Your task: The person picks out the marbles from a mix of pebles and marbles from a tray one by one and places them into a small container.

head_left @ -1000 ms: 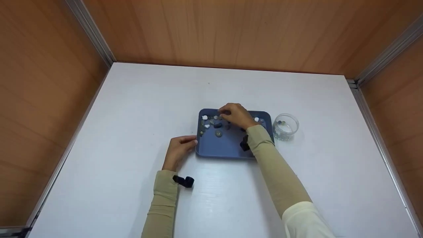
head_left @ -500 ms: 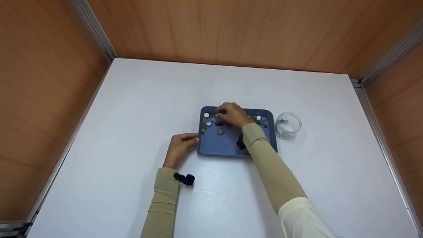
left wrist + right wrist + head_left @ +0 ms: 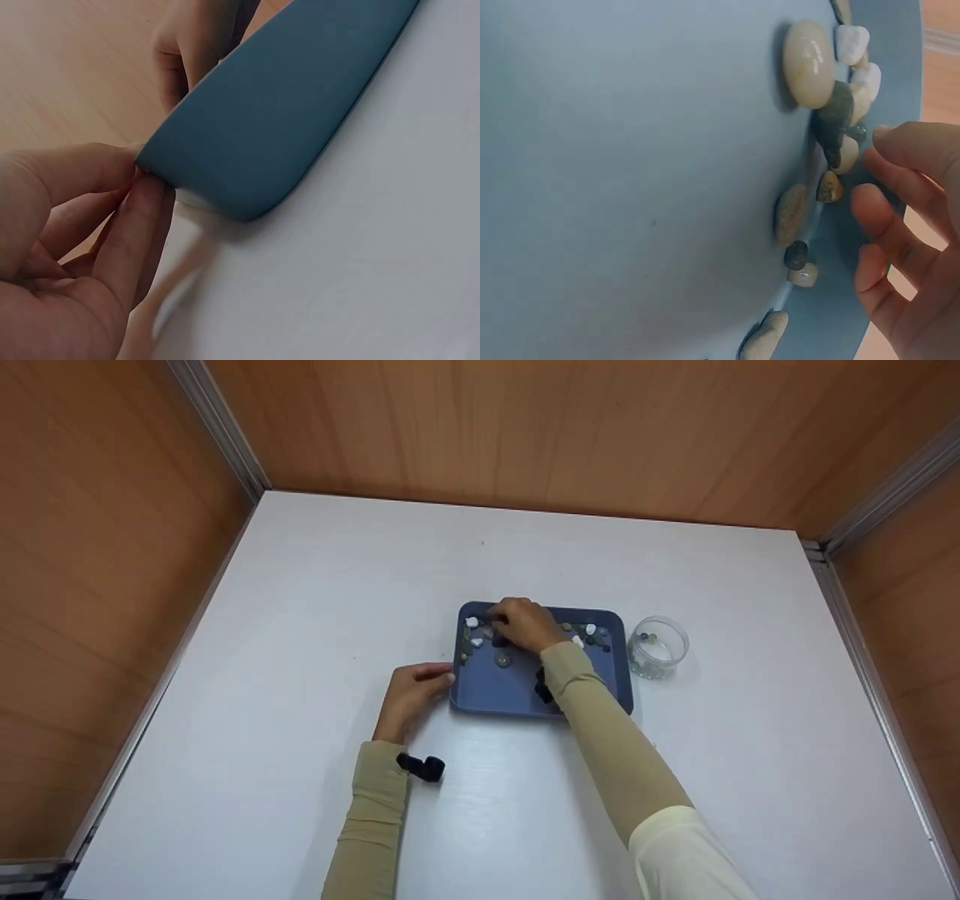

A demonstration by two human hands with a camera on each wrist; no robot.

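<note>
Left hand (image 3: 409, 697) pinches the blue tray's (image 3: 285, 105) near-left corner, unchanged from a second ago. Right hand (image 3: 525, 624) has slid left along the far rim, fingers (image 3: 889, 225) loosely curled over the pebbles (image 3: 832, 120), nothing gripped yet. Looks like reaching for a stone. Clear jar (image 3: 658, 647) sits just right of that hand, beside the tray.

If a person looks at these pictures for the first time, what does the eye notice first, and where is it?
The eye goes first to the blue tray in the middle of the white table, with small pebbles scattered along its far side. The right hand reaches over those pebbles, while the left hand pinches the tray's near-left corner. A clear round container stands just right of the tray.
</note>
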